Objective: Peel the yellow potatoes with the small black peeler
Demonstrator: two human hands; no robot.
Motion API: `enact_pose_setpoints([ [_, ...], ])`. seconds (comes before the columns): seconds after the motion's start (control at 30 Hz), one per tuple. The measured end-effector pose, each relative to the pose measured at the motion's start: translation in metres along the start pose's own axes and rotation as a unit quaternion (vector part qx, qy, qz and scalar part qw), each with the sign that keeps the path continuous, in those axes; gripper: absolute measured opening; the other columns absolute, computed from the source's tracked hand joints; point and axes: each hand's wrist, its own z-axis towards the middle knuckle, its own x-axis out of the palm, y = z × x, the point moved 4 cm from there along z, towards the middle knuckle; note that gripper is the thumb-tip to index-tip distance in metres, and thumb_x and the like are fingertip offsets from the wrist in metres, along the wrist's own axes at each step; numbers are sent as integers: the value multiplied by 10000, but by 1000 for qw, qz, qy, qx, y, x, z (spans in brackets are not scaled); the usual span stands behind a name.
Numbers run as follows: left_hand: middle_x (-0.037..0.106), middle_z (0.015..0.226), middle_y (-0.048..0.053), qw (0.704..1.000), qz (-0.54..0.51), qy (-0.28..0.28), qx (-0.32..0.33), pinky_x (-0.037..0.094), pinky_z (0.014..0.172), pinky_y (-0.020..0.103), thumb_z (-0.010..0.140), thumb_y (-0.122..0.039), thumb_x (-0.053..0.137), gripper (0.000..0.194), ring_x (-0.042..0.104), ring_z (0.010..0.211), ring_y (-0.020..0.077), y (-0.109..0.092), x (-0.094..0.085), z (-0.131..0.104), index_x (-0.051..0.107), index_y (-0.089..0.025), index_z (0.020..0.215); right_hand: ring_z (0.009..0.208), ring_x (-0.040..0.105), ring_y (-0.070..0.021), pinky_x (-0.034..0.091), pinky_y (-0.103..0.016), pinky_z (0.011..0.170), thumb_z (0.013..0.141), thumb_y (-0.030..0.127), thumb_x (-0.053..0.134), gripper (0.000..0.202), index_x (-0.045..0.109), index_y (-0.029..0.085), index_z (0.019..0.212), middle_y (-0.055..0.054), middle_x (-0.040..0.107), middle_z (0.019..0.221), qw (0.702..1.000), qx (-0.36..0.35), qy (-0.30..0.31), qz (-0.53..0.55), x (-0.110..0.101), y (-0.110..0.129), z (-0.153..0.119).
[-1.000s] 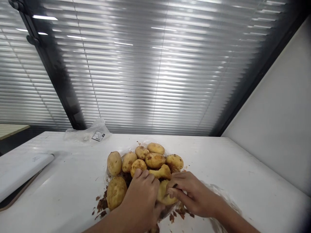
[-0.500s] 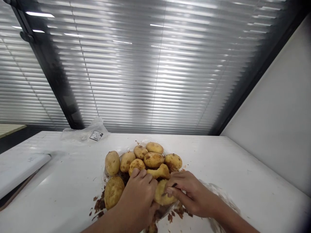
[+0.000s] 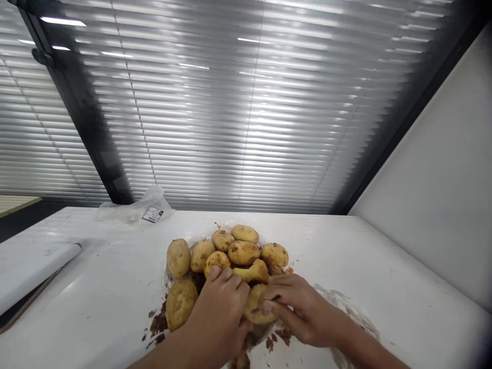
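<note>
The left hand (image 3: 223, 307) is curled beside the pale worked potato (image 3: 258, 306) at the near side of the heap, knuckles up and fingertips hidden, so how firmly it grips cannot be told; the right hand (image 3: 298, 307) pinches a thin dark piece (image 3: 275, 298) between thumb and fingers against that potato's right side; compared with the last frame, the right hand sits slightly differently and the dark piece shows less, while the left hand and the heap look nearly unmoved.

Brown scraps (image 3: 158, 324) lie loose near both forearms; crumpled clear plastic (image 3: 351, 307) spreads beyond the right wrist, and more shows around the heap; just past the hands lies a curved yellow potato piece (image 3: 251, 271), with eight other potatoes (image 3: 243, 252) behind it and to its left, the nearest of them close to the left forearm.

A white flat case (image 3: 34, 271) lies across the left edge of the tabletop (image 3: 330, 251); white surface stretches between it and the heap, and wider to the right, out to the pale side wall (image 3: 434, 154); at the far left edge rests a clear bag (image 3: 132, 212) with a printed label (image 3: 152, 214); slatted blinds (image 3: 215, 113) stand behind the far edge.
</note>
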Motion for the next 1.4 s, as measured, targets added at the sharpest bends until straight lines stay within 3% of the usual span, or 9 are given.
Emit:
enact_pose_setpoints([
  [0.1, 633, 962, 66, 1000, 3, 0, 0, 318, 970, 469, 730, -301, 679, 228, 517, 979, 275, 0, 1, 0, 629, -163, 904, 631, 571, -161, 430, -270, 583, 988, 244, 384, 253, 596, 187, 863, -57, 678, 710, 1000, -6, -11, -21, -1, 0, -1],
  [0.23, 635, 965, 68, 1000, 3, -10, 4, 322, 964, 471, 723, -279, 669, 226, 518, 981, 279, 0, 1, 0, 630, -167, 915, 615, 565, -147, 425, -251, 578, 989, 240, 383, 280, 588, 196, 803, -40, 655, 669, 1000, 1, -1, 27, 0, 0, -1],
  [0.37, 636, 959, 75, 1000, 2, -6, 2, 331, 959, 467, 732, -288, 654, 213, 522, 977, 282, -1, 1, 0, 634, -161, 901, 632, 560, -156, 412, -259, 582, 972, 224, 406, 235, 601, 185, 845, -45, 641, 683, 1000, 16, -1, -10, 2, -3, -1],
  [0.53, 639, 953, 81, 1000, 4, -16, 7, 328, 967, 478, 731, -263, 630, 195, 521, 975, 285, -2, 0, -1, 633, -158, 894, 616, 569, -135, 425, -230, 589, 983, 242, 399, 266, 587, 188, 803, -29, 632, 666, 999, 21, 1, 41, 4, -2, 0],
  [0.67, 639, 954, 88, 1000, 8, -12, 9, 335, 960, 481, 746, -294, 630, 213, 522, 971, 289, -2, 1, 0, 634, -150, 903, 636, 558, -156, 423, -255, 598, 980, 232, 383, 267, 597, 181, 828, -42, 624, 670, 1000, 26, -3, -4, 7, -2, 1],
  [0.93, 637, 962, 78, 1000, 1, -4, 7, 327, 967, 483, 747, -293, 621, 207, 518, 981, 284, 0, 4, 0, 633, -155, 901, 644, 554, -155, 412, -255, 606, 958, 186, 418, 214, 602, 186, 850, -39, 634, 687, 999, 27, -26, 13, 6, -2, 0],
  [1.4, 637, 976, 71, 1000, -8, -8, 6, 309, 977, 469, 743, -313, 629, 228, 512, 991, 282, 3, 7, 1, 632, -170, 920, 681, 604, -150, 435, -252, 656, 962, 213, 436, 225, 623, 199, 837, -38, 666, 734, 996, 89, -17, 26, -3, -6, -3],
])
